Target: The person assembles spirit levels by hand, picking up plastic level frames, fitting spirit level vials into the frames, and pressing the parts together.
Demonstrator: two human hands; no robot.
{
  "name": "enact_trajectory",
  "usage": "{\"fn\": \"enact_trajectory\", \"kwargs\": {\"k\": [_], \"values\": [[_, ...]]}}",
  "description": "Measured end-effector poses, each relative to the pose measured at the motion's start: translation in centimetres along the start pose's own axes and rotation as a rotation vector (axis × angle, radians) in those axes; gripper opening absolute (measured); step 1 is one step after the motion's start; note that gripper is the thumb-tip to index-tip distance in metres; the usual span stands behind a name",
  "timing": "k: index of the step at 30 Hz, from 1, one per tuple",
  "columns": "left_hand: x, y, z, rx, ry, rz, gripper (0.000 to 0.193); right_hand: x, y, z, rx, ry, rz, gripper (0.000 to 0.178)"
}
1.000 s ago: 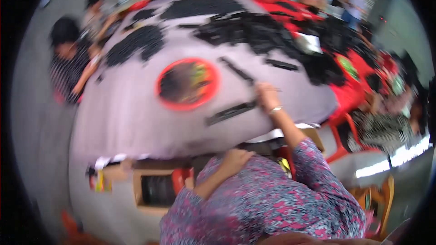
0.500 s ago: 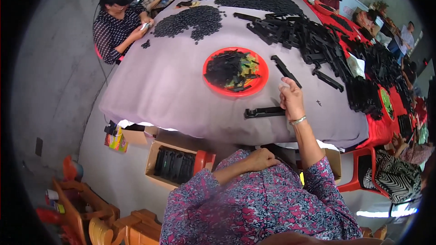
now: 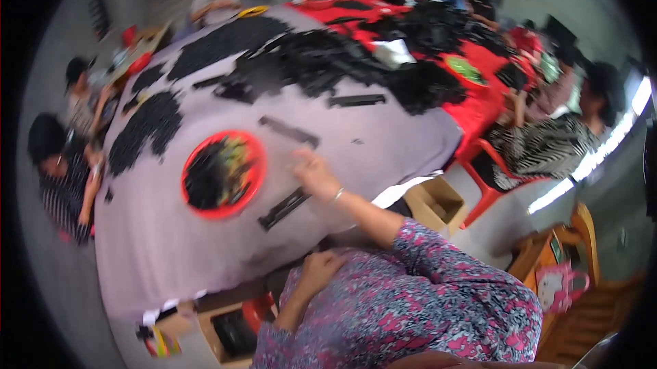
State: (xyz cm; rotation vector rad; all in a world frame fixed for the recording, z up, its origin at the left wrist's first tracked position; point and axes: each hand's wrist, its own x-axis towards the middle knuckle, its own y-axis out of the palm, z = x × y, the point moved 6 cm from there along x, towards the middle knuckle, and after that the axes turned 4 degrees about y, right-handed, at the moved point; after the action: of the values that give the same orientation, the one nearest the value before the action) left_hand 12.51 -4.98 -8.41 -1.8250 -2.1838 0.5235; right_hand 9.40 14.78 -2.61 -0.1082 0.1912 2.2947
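Observation:
My right hand [image 3: 318, 174] is raised over the grey cloth, smeared by motion, so its grip does not show. Just below it on the cloth lies a black slotted bar [image 3: 282, 211], and a second black bar [image 3: 289, 131] is a little farther off. My left hand [image 3: 320, 270] rests loosely at my lap below the table edge, fingers lying against the patterned clothing, nothing visible in it. To the left of my right hand stands a red bowl [image 3: 259, 163] with dark strips and some yellow-green pieces inside.
Piles of black bars [image 3: 308, 61] and small dark pieces [image 3: 147, 133] cover the table's far side. A red cloth [image 3: 472, 112] adjoins on the right. Several people sit around. Below the edge are an open cardboard box [image 3: 438, 203] and a red chair [image 3: 484, 163].
The view has swung to the right, so the table sits farther left and is blurred. A whitish bit earlier seen at my right fingertips cannot be made out now. My left hand stays at my lap.

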Motion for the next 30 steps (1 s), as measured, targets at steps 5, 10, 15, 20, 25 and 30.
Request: {"fn": "enact_trajectory", "kwargs": {"k": [5, 10, 15, 20, 25, 30], "values": [[0.1, 0.5, 1.6, -0.030, -0.061, 0.054, 0.035, -1.2, -2.2, 0.1, 0.025, -0.020, -0.035, 0.016], [0.1, 0.4, 0.9, -0.048, -0.076, 0.060, 0.036, -1.5, -3.1, -0.3, 0.050, -0.084, -0.018, 0.006], [0.0, 0.4, 1.2, -0.049, -0.078, 0.041, 0.036, -2.3, -3.7, -0.4, 0.102, -0.145, -0.046, 0.006], [-0.2, 0.4, 0.6, -0.020, -0.090, 0.065, 0.037, -2.8, -3.8, 0.0, 0.063, -0.250, 0.003, 0.006], [-0.2, 0.3, 0.2, -0.039, -0.089, 0.052, 0.038, -3.2, -4.6, -0.9, 0.098, -0.232, -0.042, 0.007], [-0.2, 0.3, 0.2, 0.005, -0.103, 0.062, 0.038, -3.3, -4.7, -2.6, 0.124, -0.204, -0.066, 0.007]]}}
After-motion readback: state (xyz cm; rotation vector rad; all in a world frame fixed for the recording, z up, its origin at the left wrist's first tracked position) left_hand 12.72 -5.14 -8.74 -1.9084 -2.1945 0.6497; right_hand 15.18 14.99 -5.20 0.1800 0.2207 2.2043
